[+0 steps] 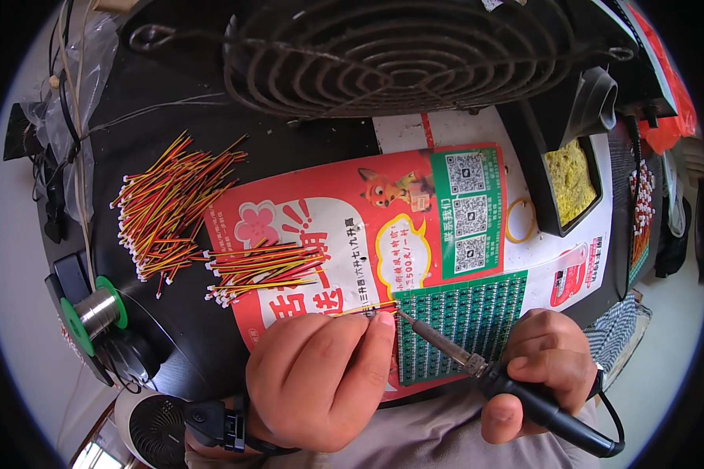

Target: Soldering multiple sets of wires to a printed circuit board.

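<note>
Blk table (313, 141) is filling most of the bg, w/ red/white flyer (344, 187) lying on it & green PCB (461, 336) sitting at flyer's lower rt. R hand (551, 356) is gripping soldering iron (497, 379); L hand (321, 379) is pinching red/yellow wire (360, 309) by PCB's upper-L corner. Risk: tip slipping & burning L fingers, prob. if wire's shifting. PCB's sitting nr table's front edge; more room's opening beyond it.

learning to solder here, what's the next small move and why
Probably steady the left hand and settle the soldering iron on the wire end: the left hand holds the wire to the green board's edge, and the right hand has the iron's tip right there. Whether they touch is too small to tell.
</note>
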